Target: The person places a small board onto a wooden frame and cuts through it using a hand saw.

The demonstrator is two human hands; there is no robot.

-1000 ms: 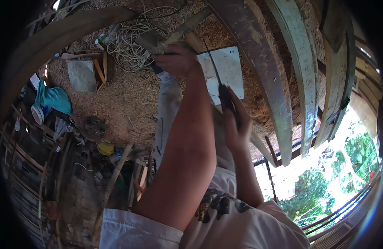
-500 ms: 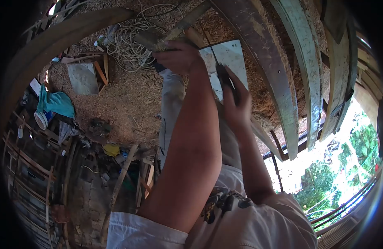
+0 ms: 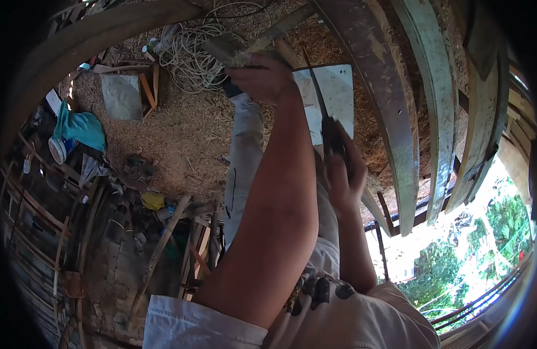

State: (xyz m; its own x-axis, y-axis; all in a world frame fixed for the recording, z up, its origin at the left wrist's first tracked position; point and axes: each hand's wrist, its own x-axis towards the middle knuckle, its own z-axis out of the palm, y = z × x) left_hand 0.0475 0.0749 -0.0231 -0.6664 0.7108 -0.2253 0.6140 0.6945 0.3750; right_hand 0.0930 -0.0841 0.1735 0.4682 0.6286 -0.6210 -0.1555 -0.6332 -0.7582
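The right hand [image 3: 347,177], right of centre in the frame, is closed round the dark handle [image 3: 333,139] of what looks like a saw, with no visible gap between palm and handle. The blade [image 3: 316,87] rises away from that grip, its long axis steep and leaning a little left, narrowing to a tip at upper centre. It passes over the white board [image 3: 341,87], though whether they touch cannot be told.

The left hand [image 3: 260,81] is at upper centre, left of the blade and apart from it. Its fingers lie against the dark block [image 3: 222,51], beside the lower end of the plank [image 3: 283,26]. That plank slants up and right, so its long axis leans opposite to the blade's. The view here is dim and partly covered by the hand itself, so how far this grip is closed, and whether it has hold of the block or only presses on it, cannot be told.

Of the two hands, the left is nearer to the block and plank; the right sits lower in the frame, with the blade reaching up between it and them. The tip is just right of the short stub [image 3: 287,53] in the picture, but contact is unclear.
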